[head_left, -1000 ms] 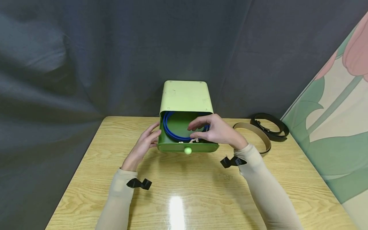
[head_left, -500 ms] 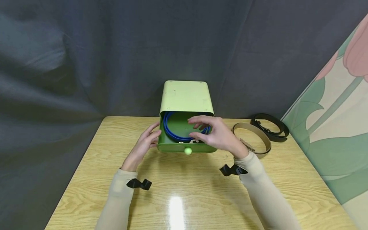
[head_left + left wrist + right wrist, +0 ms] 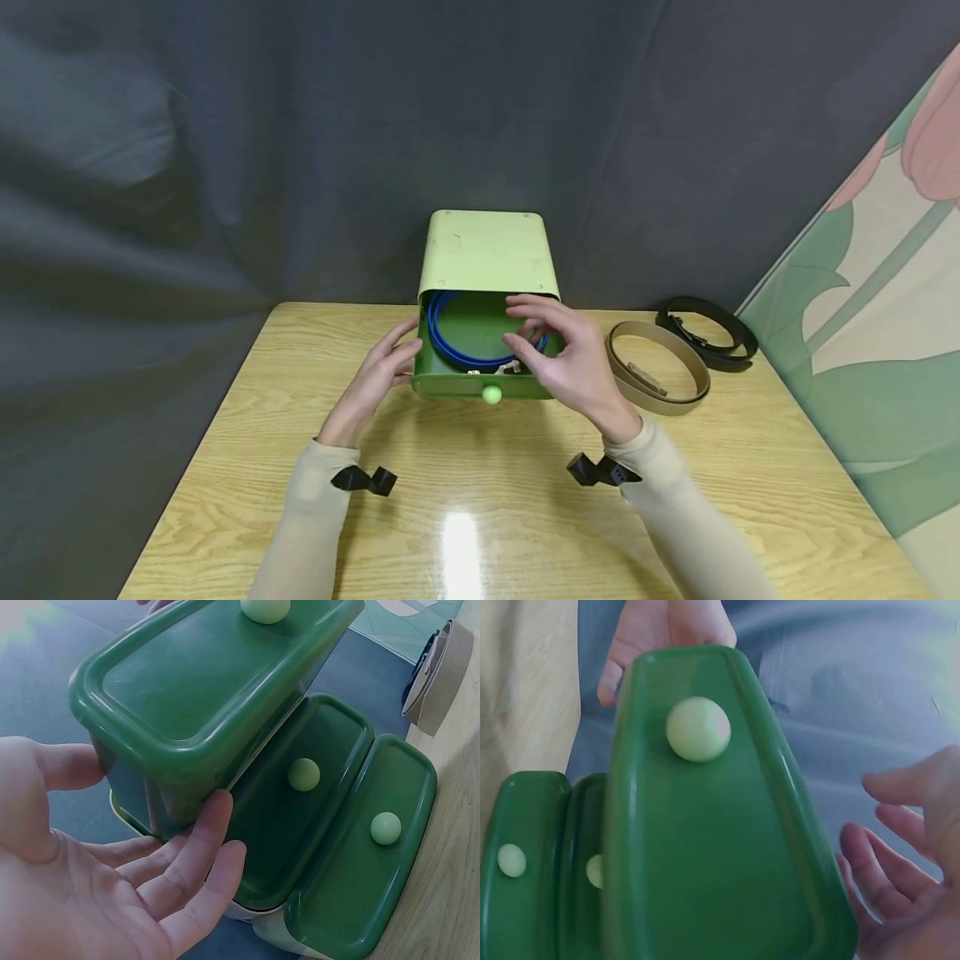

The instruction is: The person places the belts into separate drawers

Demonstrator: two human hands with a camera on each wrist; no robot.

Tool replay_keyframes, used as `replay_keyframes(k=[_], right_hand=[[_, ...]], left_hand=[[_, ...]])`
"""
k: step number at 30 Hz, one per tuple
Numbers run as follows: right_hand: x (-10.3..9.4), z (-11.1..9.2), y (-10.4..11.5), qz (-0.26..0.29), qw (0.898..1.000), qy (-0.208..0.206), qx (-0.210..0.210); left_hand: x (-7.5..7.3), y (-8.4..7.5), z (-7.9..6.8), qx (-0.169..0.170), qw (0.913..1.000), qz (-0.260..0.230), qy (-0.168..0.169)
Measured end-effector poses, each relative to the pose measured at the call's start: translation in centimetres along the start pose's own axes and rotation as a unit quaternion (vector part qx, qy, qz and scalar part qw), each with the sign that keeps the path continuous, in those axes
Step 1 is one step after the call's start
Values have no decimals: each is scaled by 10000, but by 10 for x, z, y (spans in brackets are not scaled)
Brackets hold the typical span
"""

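- A blue belt [image 3: 471, 363] is coiled in the drawer [image 3: 450, 386].
- Drawer's left side is touched by left hand [image 3: 375, 375], fingers spread.
- By its right side, right hand [image 3: 576, 362] is held loosely, nothing pinched.
- Drawer could be jammed by one-sided pushing.

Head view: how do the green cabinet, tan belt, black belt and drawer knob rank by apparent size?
Green cabinet
Tan belt and black belt: too alike to rank, the black lying farther back
Drawer knob
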State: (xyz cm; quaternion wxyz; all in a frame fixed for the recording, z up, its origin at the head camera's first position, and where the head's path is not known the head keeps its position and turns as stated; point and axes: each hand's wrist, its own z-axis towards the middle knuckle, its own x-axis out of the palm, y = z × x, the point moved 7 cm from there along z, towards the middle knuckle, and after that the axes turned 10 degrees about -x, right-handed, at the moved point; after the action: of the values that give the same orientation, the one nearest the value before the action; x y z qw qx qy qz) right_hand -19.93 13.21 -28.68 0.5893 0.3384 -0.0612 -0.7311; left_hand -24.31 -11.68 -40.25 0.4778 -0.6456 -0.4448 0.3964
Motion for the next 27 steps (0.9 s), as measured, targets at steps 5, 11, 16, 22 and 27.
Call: replay_keyframes(k=[5,11,16,22,27], right_hand=[[1,-9,0,89,9990,-426,-35],[3,-20,3,105,9976,-648,-209],[3,-28,11,-38,9942,-833,-678],[4,-36,24,-191,9865,-1035,-1257],[6,-41,29,-177,9818,-1094,-1545]], left_hand=[[0,0,1,20,10000,-30,-42],[1,1,2,34,10000,-53,-67],[3,3,2,46,9999,-98,-64],[2,3,1,55,9999,-116,-66],[1,3,0,31,9999,-138,-89]])
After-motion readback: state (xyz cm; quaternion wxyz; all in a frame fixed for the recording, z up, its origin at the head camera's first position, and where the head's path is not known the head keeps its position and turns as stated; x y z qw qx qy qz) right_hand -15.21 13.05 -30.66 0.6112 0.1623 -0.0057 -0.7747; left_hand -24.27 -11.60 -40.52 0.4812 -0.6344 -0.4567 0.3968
